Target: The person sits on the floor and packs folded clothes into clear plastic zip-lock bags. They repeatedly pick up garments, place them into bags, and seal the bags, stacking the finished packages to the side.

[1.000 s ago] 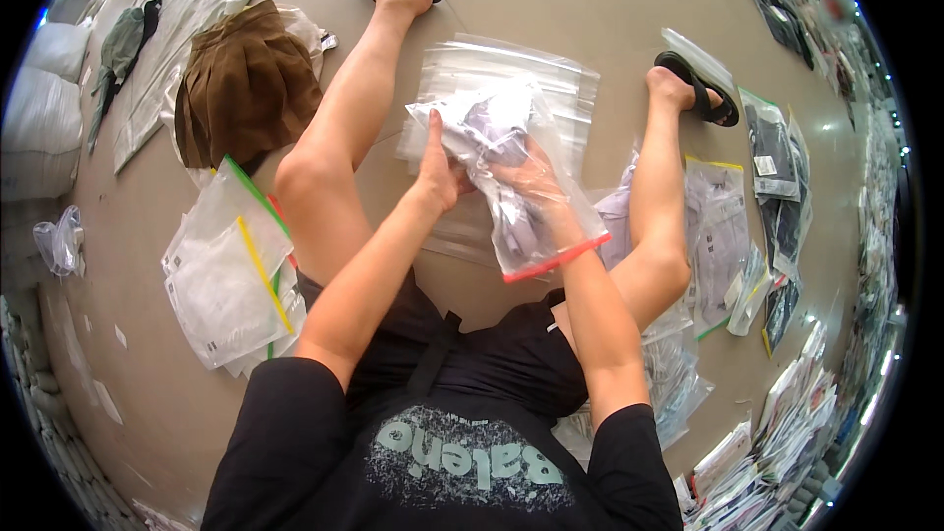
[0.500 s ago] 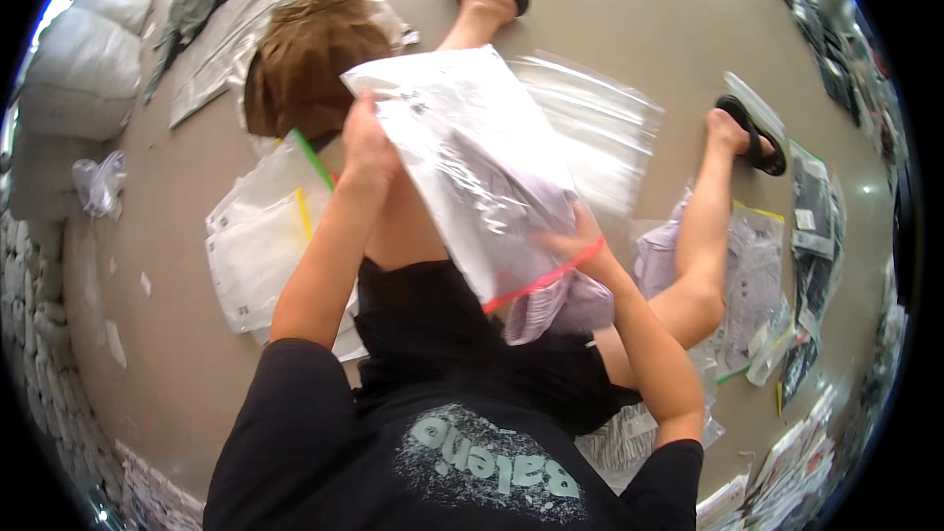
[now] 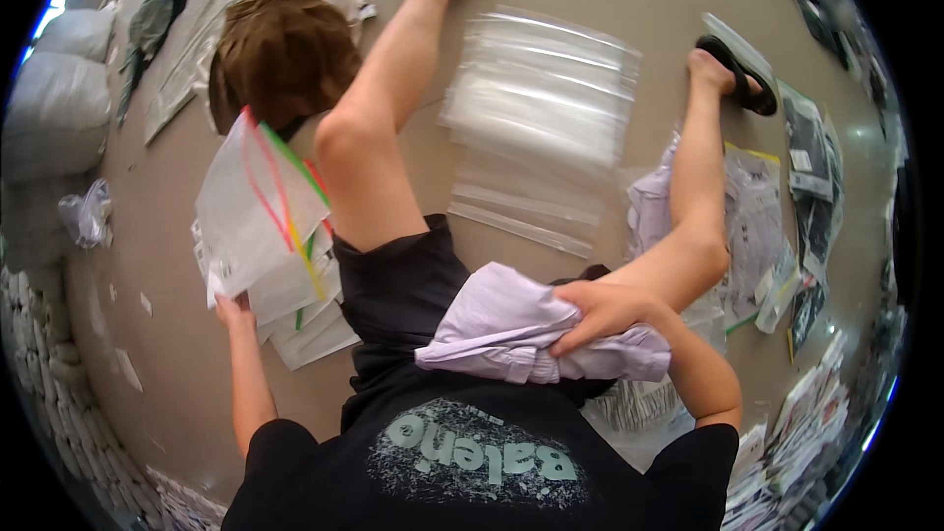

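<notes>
Out to the left, my left hand pinches the lower corner of a frosted plastic zip bag with a red closure strip. More such bags, some with green or yellow strips, lie on the floor beneath it. A folded lavender garment rests across my lap, out of any bag. My right hand grips it from the right side, thumb and fingers on the cloth; the underside of this hold is hidden.
Between my legs lies a stack of clear bags. A brown garment sits beyond my left knee. Right of my right leg are a bagged lavender garment and dark bagged clothes. White sacks stand at the far left.
The lavender garment has come out of the red-strip bag and now lies over my lap under my right hand. My left hand has swung down and left with a red-strip bag.
</notes>
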Available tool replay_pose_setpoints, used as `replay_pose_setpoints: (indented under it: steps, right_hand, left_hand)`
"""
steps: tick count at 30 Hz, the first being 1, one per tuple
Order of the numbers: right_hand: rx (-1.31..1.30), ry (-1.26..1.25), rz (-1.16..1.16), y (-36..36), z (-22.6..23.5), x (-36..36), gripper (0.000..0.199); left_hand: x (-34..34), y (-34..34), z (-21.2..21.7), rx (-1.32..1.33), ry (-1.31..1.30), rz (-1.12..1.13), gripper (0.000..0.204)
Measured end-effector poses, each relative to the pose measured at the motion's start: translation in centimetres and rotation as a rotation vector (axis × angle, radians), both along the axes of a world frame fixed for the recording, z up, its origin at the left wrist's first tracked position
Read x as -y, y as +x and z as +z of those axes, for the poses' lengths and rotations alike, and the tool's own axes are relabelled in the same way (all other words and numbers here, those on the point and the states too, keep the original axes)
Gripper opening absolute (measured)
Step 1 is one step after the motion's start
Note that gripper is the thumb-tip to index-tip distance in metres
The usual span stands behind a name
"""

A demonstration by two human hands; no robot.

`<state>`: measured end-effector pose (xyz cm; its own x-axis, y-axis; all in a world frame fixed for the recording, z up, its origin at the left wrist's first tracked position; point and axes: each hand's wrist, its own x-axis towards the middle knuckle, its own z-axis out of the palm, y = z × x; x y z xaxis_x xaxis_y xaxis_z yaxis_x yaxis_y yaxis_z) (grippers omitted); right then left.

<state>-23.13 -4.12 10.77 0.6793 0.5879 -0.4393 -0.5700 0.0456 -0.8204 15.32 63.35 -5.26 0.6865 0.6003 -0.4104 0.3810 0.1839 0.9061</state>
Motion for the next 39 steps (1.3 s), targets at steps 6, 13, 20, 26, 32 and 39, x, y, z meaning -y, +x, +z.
replay_pose_setpoints:
  steps: [6,13,20,26,32,39]
  right_hand:
    - [0.202,-0.342,-0.022,-2.8,3.0,-2.7,0.110]
    - [0.311,-0.533,-0.244,-3.9,5.6,-2.4,0.064]
    - [0.675,-1.258,0.155,-5.0,14.0,-0.2,0.050]
    - [0.533,-1.374,0.165,-7.4,13.3,-0.2,0.056]
    - [0.529,-1.270,0.119,-8.1,9.8,0.3,0.053]
    - [0.521,-1.246,0.049,-7.5,8.1,0.7,0.049]
  left_hand:
    - [-7.7,-4.9,-1.7,-0.668,0.122,-0.519,0.047]
    - [21.1,-5.2,15.1,-0.007,1.394,-1.390,0.031]
    - [50.9,-13.4,9.0,0.889,0.803,-2.165,0.015]
    - [60.6,-22.1,-0.5,1.192,1.382,-2.418,0.019]
    - [61.8,-21.1,-2.6,1.260,1.202,-2.401,0.020]
    - [58.1,-23.9,-2.0,1.440,1.163,-2.385,0.017]
